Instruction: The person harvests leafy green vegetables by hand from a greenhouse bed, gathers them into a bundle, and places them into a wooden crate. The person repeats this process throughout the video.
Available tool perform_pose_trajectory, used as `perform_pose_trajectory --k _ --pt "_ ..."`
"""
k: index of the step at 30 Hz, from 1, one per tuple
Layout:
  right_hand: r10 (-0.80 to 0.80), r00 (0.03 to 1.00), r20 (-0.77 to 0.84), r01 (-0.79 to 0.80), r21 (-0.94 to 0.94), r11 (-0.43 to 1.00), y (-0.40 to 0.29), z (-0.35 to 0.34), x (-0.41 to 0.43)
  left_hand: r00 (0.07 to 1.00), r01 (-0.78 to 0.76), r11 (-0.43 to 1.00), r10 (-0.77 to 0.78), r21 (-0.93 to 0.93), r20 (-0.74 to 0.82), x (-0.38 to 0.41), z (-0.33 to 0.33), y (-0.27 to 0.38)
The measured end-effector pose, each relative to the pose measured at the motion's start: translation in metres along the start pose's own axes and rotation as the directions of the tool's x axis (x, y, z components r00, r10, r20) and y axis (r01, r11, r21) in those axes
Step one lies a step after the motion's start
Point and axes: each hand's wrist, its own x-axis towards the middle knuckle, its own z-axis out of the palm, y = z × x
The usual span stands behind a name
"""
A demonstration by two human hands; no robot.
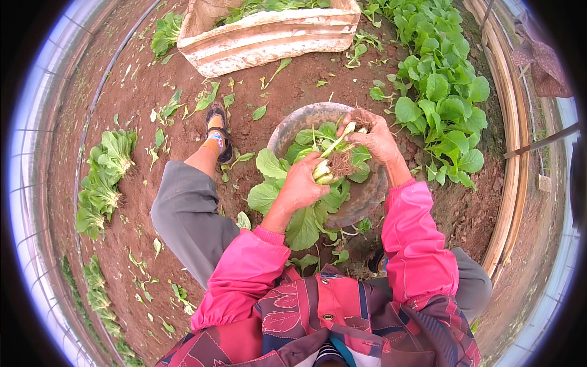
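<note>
My left hand (300,183) is closed around a bunch of leafy greens (305,225), whose pale stems and brown roots stick out to the right and whose leaves hang below the wrist. My right hand (373,137) pinches another plant by its root end (349,128), its pale stem slanting down towards the bunch. Both hands are above a round, mud-stained basin (293,121), which has more green leaves inside it.
A dirty white crate (270,41) with greens stands on the soil ahead. Bundled greens (110,153) lie in a row at left. Leafy plants (451,110) grow at right beside wooden boards (516,151). Loose leaves are scattered around my shoe (219,133).
</note>
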Motion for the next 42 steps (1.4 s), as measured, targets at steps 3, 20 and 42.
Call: perform_pose_trajectory --k 3,20,42 --pt "-0.007 0.997 -0.071 0.001 -0.089 0.996 -0.007 0.006 -0.002 0.994 0.108 0.857 -0.093 -0.505 0.055 -0.003 -0.003 -0.003" --pt "-0.118 0.951 -0.286 0.082 -0.136 0.987 0.000 0.011 0.001 0.986 0.161 0.822 -0.114 -0.546 0.120 -0.013 -0.014 0.002" --pt "-0.041 0.990 -0.133 0.080 0.300 0.951 0.031 0.042 -0.006 0.972 0.204 0.608 -0.221 -0.768 0.084 -0.001 -0.012 -0.011"
